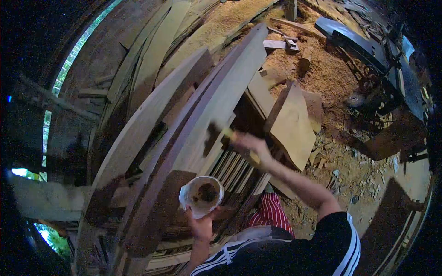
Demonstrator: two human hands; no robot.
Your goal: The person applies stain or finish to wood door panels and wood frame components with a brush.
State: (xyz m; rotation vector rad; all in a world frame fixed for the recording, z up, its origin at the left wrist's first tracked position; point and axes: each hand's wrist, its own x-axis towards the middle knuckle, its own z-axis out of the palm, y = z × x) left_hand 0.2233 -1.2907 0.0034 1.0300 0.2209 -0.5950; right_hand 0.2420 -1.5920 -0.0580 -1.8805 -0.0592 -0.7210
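Note:
My left hand is closed on a white plastic tub from below; brown matter lies inside it. In my right hand is a brush with a light handle, its dark bristles blurred beside the edge of a long wooden plank. The fingers of my right hand are wrapped round the handle. Darker brown covers the lower part of the plank, left of the tub, while its upper part is pale. Whether the bristles touch the wood I cannot tell.
Another curved plank stands to the left. Stacked thin strips lie below my right hand. Cut wooden pieces and sawdust are on the right, near a machine with a metal table.

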